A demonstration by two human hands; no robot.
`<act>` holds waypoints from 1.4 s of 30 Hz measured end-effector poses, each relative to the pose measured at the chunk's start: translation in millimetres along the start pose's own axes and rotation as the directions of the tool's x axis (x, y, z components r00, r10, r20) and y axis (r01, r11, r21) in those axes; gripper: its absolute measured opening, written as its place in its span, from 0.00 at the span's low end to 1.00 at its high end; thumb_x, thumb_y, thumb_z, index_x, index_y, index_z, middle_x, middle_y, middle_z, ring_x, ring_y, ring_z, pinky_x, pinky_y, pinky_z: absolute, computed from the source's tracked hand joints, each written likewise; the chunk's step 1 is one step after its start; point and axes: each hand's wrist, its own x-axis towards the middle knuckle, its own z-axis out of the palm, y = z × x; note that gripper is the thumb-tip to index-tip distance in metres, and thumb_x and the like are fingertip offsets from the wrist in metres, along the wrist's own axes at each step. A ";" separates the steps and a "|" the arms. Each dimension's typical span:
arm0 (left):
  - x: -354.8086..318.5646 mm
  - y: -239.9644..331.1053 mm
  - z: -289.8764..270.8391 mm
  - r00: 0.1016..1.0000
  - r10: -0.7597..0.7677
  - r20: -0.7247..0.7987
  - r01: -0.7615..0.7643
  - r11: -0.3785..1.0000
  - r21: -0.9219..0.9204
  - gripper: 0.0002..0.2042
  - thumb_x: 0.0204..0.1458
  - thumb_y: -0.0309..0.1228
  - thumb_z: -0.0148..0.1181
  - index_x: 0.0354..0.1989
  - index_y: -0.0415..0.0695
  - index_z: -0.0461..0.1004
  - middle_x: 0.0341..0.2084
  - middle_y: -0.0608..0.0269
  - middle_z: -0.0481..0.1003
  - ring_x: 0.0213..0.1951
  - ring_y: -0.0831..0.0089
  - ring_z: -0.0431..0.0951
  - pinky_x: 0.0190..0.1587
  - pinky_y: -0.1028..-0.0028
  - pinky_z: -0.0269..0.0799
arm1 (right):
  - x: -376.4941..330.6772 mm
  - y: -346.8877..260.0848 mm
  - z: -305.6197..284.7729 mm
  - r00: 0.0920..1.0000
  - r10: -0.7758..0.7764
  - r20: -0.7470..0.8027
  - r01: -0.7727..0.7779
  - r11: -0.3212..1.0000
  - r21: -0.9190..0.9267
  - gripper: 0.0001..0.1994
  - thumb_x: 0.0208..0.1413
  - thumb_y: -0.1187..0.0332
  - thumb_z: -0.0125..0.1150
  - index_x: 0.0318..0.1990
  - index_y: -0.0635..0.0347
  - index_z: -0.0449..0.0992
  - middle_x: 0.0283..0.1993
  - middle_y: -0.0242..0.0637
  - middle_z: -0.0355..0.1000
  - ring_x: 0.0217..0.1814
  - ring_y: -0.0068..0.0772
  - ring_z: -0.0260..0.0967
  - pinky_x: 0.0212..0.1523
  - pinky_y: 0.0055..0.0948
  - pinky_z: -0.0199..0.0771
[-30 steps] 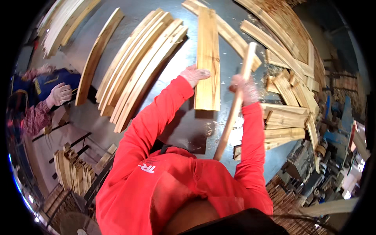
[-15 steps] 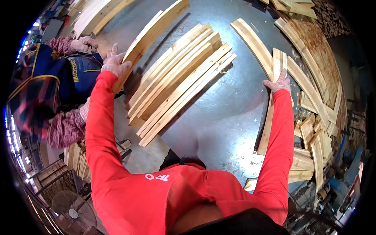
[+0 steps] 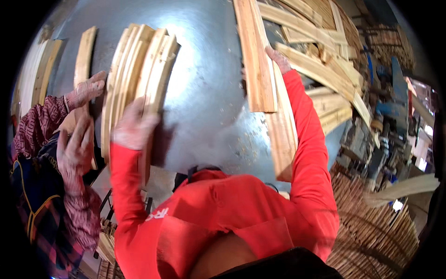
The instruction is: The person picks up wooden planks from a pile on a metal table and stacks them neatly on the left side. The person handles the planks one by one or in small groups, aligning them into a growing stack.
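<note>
My left hand, in a pale glove and smeared by motion, is over the near part of a row of curved wooden planks. Its fingers look spread, with the thumb apart on the right. My right hand, gloved too, is closed on the right edge of a wooden plank. That plank overlaps another wooden plank, which reaches toward me beside my right forearm. The fingers' underside is hidden behind the wood.
To the left, a co-worker's two gloved hands are beside a single plank. More planks stand at the far left. Curved pieces lie in a pile on the right of the metal table. Stacked wood fills the lower right.
My view has turned, so the planks appear farther left. My left hand has left the leftmost plank for the row. The plank at my right hand now lies over the other one.
</note>
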 end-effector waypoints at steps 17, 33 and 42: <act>47.5 33.3 225.1 0.976 0.142 0.167 -0.051 0.888 -0.456 0.23 0.56 0.34 0.58 0.59 0.38 0.66 0.61 0.57 0.65 0.63 0.67 0.62 0.64 0.67 0.57 | 17.7 90.6 2.7 0.728 -0.682 0.071 0.405 0.344 -0.847 0.28 0.50 0.67 0.66 0.58 0.65 0.65 0.56 0.45 0.70 0.60 0.38 0.67 0.60 0.30 0.68; -1.0 52.1 183.2 0.920 -0.282 0.271 0.391 0.684 -0.616 0.21 0.47 0.29 0.61 0.51 0.39 0.71 0.35 0.64 0.76 0.34 0.76 0.74 0.38 0.74 0.72 | -100.4 -59.6 -76.0 0.727 -0.655 -0.205 -0.640 -0.538 -0.549 0.62 0.31 0.36 0.71 0.71 0.52 0.42 0.74 0.45 0.43 0.75 0.53 0.40 0.71 0.55 0.41; -15.6 19.8 123.5 0.971 -0.218 0.099 0.215 0.611 -0.762 0.21 0.48 0.24 0.59 0.53 0.37 0.70 0.37 0.65 0.77 0.35 0.76 0.76 0.42 0.75 0.73 | -101.6 -50.0 -17.4 0.836 -0.397 -0.380 -0.547 -0.658 -0.518 0.64 0.25 0.45 0.78 0.71 0.53 0.41 0.68 0.48 0.56 0.69 0.53 0.54 0.67 0.45 0.54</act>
